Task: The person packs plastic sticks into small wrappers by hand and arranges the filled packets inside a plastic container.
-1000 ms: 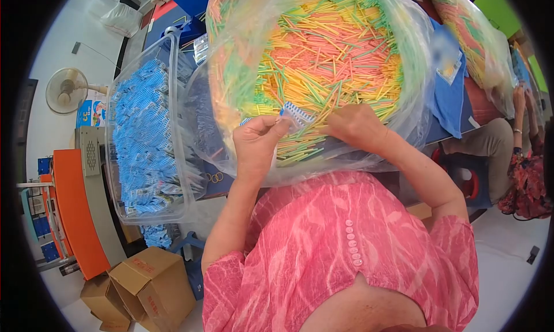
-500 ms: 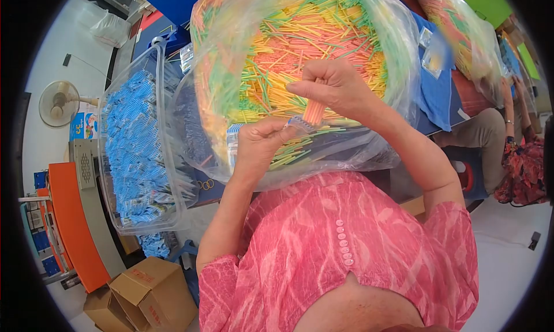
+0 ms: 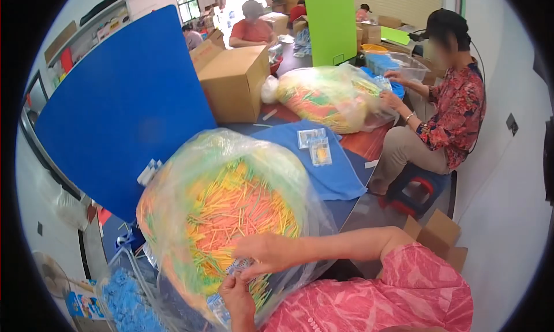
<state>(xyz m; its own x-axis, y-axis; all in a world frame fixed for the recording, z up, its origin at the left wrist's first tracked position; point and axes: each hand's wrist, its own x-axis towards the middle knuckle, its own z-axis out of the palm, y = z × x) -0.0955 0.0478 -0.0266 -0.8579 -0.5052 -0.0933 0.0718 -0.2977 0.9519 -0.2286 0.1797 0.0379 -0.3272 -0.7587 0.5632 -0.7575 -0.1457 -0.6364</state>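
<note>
A large clear plastic bag (image 3: 173, 239) full of thin pink, yellow and green sticks (image 3: 245, 202) stands open before me. Over its near side, my left hand (image 3: 238, 300) pinches a small clear packet (image 3: 239, 267) with a blue-patterned edge. Another blue-edged packet (image 3: 217, 306) shows beside the left palm. My right hand (image 3: 270, 253) reaches across from the right, its fingers bent down onto the upper packet. Its fingertips are partly hidden, as is whatever is inside the packet.
A clear bin of blue packets (image 3: 127, 300) sits at lower left. Behind the bag stand a blue panel (image 3: 133, 113) and a cardboard box (image 3: 236, 81). Two filled packets (image 3: 317, 147) lie on a blue cloth (image 3: 340, 179). A seated co-worker (image 3: 453, 107) handles another stick-filled bag (image 3: 323, 98).
The view has swung up and to the right, bringing co-workers into sight. My right hand has come down onto the packet; the pink stick bundle it held above the packet no longer shows.
</note>
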